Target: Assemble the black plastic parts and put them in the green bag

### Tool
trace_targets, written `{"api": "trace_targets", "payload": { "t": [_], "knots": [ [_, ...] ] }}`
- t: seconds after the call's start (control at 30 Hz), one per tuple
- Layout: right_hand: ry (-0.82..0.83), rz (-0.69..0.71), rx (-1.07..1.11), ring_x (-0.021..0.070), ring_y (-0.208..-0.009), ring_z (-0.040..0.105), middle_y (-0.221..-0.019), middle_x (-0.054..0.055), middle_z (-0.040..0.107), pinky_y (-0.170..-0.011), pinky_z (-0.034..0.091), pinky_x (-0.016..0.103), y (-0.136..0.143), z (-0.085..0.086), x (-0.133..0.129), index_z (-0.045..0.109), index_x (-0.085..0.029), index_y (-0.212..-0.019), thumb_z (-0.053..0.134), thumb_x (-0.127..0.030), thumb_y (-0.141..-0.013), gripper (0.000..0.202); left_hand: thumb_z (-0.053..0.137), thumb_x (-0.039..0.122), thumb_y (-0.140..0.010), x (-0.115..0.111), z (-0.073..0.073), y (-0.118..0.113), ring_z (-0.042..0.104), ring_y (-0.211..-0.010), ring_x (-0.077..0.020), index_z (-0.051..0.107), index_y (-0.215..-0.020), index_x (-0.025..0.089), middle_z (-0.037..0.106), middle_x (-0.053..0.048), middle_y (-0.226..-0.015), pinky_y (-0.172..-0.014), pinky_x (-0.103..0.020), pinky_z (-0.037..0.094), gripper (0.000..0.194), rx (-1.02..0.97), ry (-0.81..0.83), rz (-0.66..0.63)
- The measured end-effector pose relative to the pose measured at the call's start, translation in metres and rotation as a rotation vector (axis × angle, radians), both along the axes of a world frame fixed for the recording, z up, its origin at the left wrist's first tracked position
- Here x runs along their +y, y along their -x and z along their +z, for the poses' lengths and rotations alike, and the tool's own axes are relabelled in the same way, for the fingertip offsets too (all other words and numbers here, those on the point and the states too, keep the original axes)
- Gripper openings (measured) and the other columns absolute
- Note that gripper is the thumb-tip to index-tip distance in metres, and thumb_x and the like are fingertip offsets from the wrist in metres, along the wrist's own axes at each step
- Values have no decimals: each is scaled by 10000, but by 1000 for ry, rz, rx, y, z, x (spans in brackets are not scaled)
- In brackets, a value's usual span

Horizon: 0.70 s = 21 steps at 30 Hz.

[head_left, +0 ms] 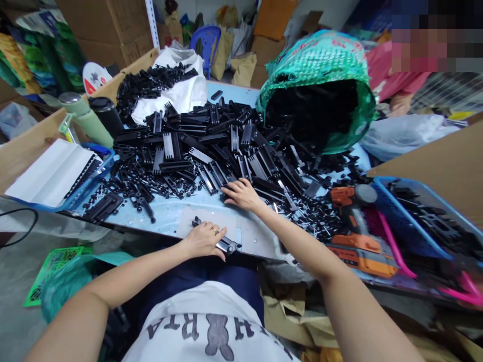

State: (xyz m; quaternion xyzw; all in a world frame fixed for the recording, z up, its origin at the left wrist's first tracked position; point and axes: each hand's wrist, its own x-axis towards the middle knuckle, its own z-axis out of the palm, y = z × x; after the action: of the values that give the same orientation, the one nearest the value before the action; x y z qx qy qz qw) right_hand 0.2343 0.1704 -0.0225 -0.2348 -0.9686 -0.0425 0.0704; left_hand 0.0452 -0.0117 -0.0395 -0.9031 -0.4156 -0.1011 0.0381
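At the table's front edge, my left hand (206,239) is closed over a long black plastic part (226,245), whose ends stick out on both sides of the hand. The part lies on a pale flat plate (251,236). Further forward, my right hand (243,195) reaches to the near edge of a heap of long black slotted pieces (211,146). Its fingers are stretched out and touch the heap; any piece under the fingertips is hidden. Small screws and black bits (317,218) lie scattered to the right of that hand.
An orange cordless drill (358,236) and a blue basket of black parts (426,216) stand on the right. Behind the heap, a green woven sack (317,90) lies with its mouth open. Bottles (86,118) and a blue tray with paper (109,163) are left. Another person's hand (400,105) shows beyond.
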Motion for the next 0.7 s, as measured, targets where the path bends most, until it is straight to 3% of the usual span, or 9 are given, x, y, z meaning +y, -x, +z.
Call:
{"api": "trace_targets", "payload": {
  "t": [0.1, 0.2, 0.33, 0.43, 0.57, 0.63, 0.7],
  "knots": [
    [-42, -129, 30, 251, -1110, 431, -1248, 108, 513, -1018, 194, 439, 7, -5, 25, 475, -223, -1295, 429, -519, -879, 513, 517, 659, -729, 7, 5, 2, 549, -880, -237, 464, -1250, 149, 596, -114, -957, -768, -337, 401, 732, 66, 51, -78],
    [-77, -192, 63, 262, -1112, 407, -1264, 126, 492, -1015, 166, 441, 23, -1, 51, 464, -182, -1299, 420, -491, -891, 513, 588, 534, -763, 27, 6, -4, 538, -913, -249, 484, -1212, 145, 586, -129, -976, -749, -340, 391, 603, 83, 53, 67],
    [-112, -172, 39, 263, -1084, 408, -1191, 139, 532, -1007, 166, 431, 43, 15, 84, 514, -139, -1224, 426, -479, -892, 482, 595, 500, -776, 78, 5, -16, 520, -951, -266, 507, -1165, 137, 574, -140, -976, -736, -343, 378, 540, 58, 24, 209],
    [-134, -197, 85, 261, -1022, 443, -1089, 138, 582, -949, 232, 408, 46, 38, 92, 562, -130, -1134, 397, -499, -897, 469, 581, 468, -799, 122, 7, -15, 498, -980, -274, 525, -1132, 134, 564, -147, -1005, -760, -353, 360, 475, 46, -8, 269],
    [-187, -414, 308, 233, -921, 519, -975, 121, 632, -784, 322, 329, 39, 65, 59, 603, -152, -1043, 303, -496, -930, 471, 551, 461, -820, 170, 12, -5, 475, -1014, -284, 536, -1125, 126, 550, -165, -1069, -806, -378, 340, 453, 34, -8, 316],
    [-127, -532, 303, 197, -778, 563, -828, 90, 651, -650, 325, 283, 35, 66, 27, 625, -172, -946, 255, -501, -942, 496, 538, 443, -833, 183, 15, -5, 473, -1028, -283, 549, -1102, 117, 555, -166, -1079, -822, -386, 342, 423, 10, 0, 323],
    [-3, -588, 217, 166, -620, 563, -680, 58, 635, -545, 287, 260, 31, 56, -8, 628, -193, -797, 232, -521, -941, 533, 528, 404, -849, 184, 18, -6, 476, -1045, -276, 550, -1093, 108, 568, -157, -1073, -850, -390, 347, 385, -15, -3, 329]
  ]
}}
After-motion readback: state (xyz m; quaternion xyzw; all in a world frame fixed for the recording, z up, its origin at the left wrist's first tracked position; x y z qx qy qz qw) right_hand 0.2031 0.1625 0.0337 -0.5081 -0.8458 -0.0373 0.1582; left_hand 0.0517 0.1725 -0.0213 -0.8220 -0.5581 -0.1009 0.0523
